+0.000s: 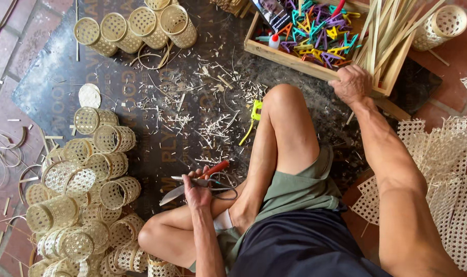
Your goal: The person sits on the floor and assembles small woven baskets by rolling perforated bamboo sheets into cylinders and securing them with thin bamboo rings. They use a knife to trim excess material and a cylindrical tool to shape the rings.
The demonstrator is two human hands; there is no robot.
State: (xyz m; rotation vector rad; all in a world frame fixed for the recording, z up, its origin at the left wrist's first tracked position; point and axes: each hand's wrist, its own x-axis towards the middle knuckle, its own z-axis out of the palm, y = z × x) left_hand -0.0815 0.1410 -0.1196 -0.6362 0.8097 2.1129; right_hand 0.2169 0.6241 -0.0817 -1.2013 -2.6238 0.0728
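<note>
- The person sits cross-legged on a dark printed mat (156, 149), knees spread, so both hands can reach to either side without getting up.
- The left hand (196, 191) rests near the left shin, clenched around a pair of scissors (192, 185) with a red handle and long pale blades pointing left; a dark loop of cord lies just beside it.
- The right knee rises between the two hands, so each arm works on its own side of the leg.
- The right hand (352, 84) reaches forward with the arm stretched out and grips the near edge of a wooden tray (290, 57), fingers curled over the rim beside a bundle of bamboo strips (385, 36) standing in it.
- A heap of coloured plastic clips (315, 32) fills the tray's left part; a yellow-green clip (255, 109) lies on the mat by the knee.
- Pale bamboo trimmings (213, 123) litter the mat ahead of the legs.
- To the left sits a pile of small woven baskets (79, 205); more lie in a row at the mat's far edge (136, 28).
- On the right, sheets of open woven cane (449, 174) lie on the brick floor, close against the right arm.
</note>
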